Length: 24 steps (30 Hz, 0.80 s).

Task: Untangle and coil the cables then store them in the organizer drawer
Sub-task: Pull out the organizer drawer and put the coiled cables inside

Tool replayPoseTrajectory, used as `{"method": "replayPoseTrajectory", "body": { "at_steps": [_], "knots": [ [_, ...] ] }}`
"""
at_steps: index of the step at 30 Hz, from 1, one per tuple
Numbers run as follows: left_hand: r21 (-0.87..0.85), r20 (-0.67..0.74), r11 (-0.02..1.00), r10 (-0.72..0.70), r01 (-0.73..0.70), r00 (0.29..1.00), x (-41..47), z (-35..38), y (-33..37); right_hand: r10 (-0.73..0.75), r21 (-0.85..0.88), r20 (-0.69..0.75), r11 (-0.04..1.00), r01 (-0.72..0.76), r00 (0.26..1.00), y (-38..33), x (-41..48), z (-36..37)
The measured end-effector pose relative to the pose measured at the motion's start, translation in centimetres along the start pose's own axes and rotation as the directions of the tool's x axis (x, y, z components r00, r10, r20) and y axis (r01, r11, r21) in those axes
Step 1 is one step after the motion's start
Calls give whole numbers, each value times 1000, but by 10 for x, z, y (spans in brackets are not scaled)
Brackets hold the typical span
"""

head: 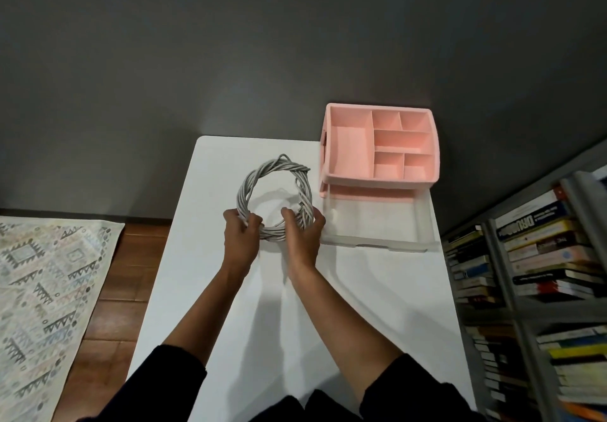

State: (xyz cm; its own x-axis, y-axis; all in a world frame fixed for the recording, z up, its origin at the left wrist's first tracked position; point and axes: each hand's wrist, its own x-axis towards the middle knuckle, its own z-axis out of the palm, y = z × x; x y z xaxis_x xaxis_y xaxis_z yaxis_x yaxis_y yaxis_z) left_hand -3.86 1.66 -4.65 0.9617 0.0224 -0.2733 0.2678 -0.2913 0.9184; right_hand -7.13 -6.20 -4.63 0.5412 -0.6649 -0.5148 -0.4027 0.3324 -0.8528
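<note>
While drawer (377,224) open, both hands on coil (274,198)

**Matt plastics on a smooth white top**

The table (361,306) looked smooth and matt white. The cable coil (262,185) wore grey, faintly sheeny sheathing (rubbery, by the look). The organizer (381,177) was matt pink plastic, its drawer (377,241) frosted and translucent. The rug (42,274) was woven cloth; the floor (128,274) was glossy wood.

dark grey wall (197,44), wooden floor (108,290), patterned rug (42,297), bookshelves (532,290).
</note>
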Motion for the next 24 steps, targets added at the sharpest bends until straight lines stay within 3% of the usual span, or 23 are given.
{"method": "replayPoseTrajectory", "body": {
  "at_steps": [3, 5, 12, 17, 24],
  "knots": [
    [-14, -6, 1000, 17, -17, 1000, -10, 14, 18, -5, 361, 32, 932, -7, 999, -21, -1, -14],
    [-21, 22, 1000, 7, -7, 1000, -17, 28, 30, -8, 446, -3, 895, 8, 1000, -36, -1, -28],
    [-3, 288, 985, -167, 175, 943, -56, 85, 45, 139, 351, -235, 935, -49, 962, -30, 27, -93],
    [-54, 435, 921, -326, 385, 839, -56, 122, 46, 223, 315, -233, 938, -143, 947, -30, 60, -131],
    [-55, 667, 857, -351, 513, 657, -31, 152, 53, 189, 346, -145, 929, -129, 971, -45, 103, -158]
  ]
}}
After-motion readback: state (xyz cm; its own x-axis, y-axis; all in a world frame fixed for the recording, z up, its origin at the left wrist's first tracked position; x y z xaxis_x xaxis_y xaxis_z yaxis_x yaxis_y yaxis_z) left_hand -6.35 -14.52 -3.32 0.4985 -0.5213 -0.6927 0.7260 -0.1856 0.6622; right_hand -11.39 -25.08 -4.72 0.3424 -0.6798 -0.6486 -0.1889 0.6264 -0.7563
